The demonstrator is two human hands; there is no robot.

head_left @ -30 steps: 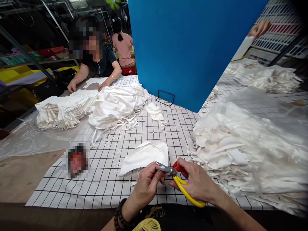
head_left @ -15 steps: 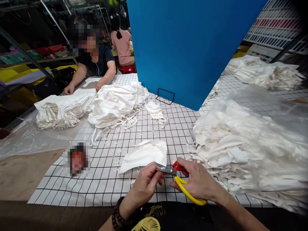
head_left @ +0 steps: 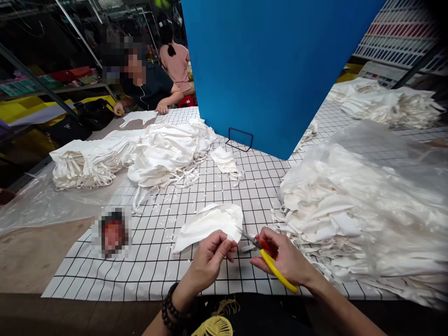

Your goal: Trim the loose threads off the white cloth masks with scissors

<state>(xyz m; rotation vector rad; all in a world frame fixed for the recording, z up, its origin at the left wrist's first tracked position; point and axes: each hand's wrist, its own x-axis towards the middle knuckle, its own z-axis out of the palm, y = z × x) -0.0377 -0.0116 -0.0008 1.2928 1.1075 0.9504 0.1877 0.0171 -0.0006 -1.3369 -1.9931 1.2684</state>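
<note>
A small white cloth piece (head_left: 206, 223) lies curved on the checked tablecloth in front of me. My left hand (head_left: 210, 259), with a dark bead bracelet at the wrist, pinches the near right edge of this cloth between thumb and fingers. In my right hand (head_left: 290, 261) is a pair of scissors (head_left: 276, 271) with one yellow and one red handle. Its dark blades point up and left, close to the cloth's right edge. Whether the blade tips touch the cloth I cannot tell. Tiny white scraps (head_left: 170, 221) are scattered left of the cloth.
White cloth pieces form a heap (head_left: 164, 149) and a stack (head_left: 86, 161) at the left. A larger pile (head_left: 325, 210), partly under clear plastic, stands right. A blue panel (head_left: 273, 70) rises behind. Across the table sits a co-worker (head_left: 150, 88) beside a flat white piece (head_left: 138, 117).
The scissors have moved right, away from my left fingertips, where the blades were before. My left hand has shifted slightly up, still pinching. The co-worker's hands have moved back from the stack and heap.
</note>
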